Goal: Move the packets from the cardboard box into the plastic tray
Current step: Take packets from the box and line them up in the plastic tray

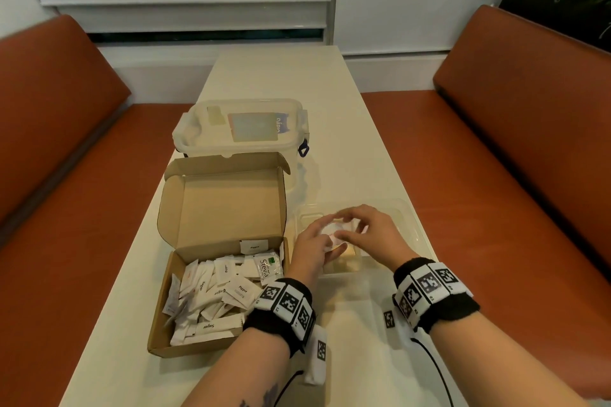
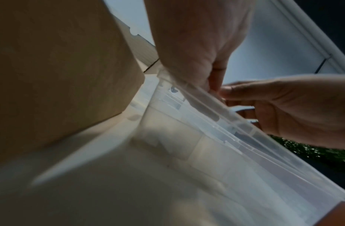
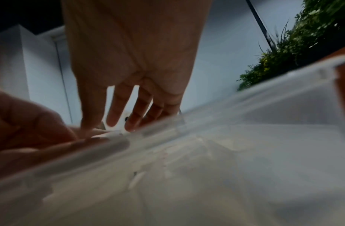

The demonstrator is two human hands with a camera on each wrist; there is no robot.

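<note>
Left hand (image 1: 312, 243) and right hand (image 1: 370, 231) meet over the clear plastic tray (image 1: 411, 225), fingers pinching small white packets (image 1: 334, 235) | tray sits right of one open cardboard box (image 1: 205, 241) on the bench (image 1: 330, 92) | box packets (image 1: 215, 294): white paper, Sugar, Pepper, Stevia, too many to count

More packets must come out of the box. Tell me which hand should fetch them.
Left, probably. The left hand is beside the box, whose packets lie just left of that wrist. The right hand is farther over the tray and would have to cross the left arm.
</note>
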